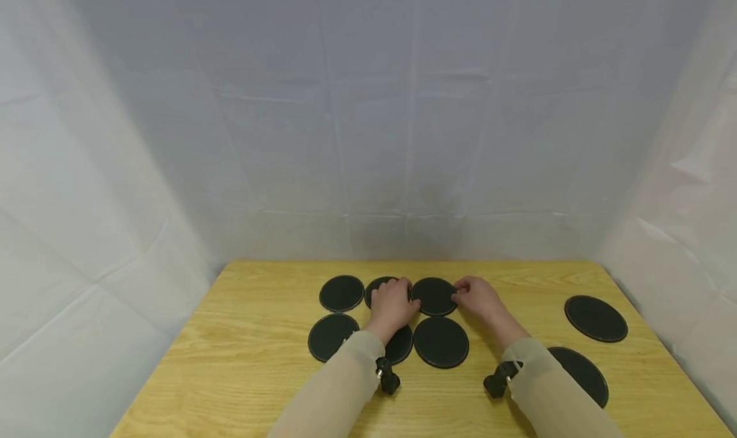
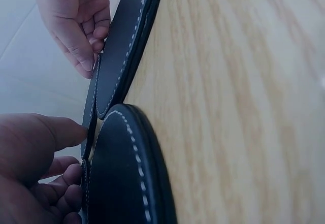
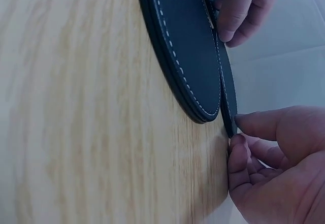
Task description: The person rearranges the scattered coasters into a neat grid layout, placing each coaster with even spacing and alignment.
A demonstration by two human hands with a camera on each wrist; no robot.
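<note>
On the wooden table (image 1: 259, 336), a person is setting a round black stitched coaster (image 1: 434, 295) into the back row of a grid, the left hand (image 1: 393, 305) and right hand (image 1: 479, 298) apart on opposite edges, fingertips pinching its rim; easing it down level, just beside its neighbours without overlapping, looks like the careful way. The near-row coaster (image 1: 440, 341) and far-left coaster (image 1: 341, 293) are crowding the slot, while two spare coasters (image 1: 595, 318) are lying well apart at right.

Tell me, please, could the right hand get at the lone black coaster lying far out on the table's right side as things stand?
Probably yes: the far-right coaster lies alone on bare table, nothing between it and the right hand.
</note>
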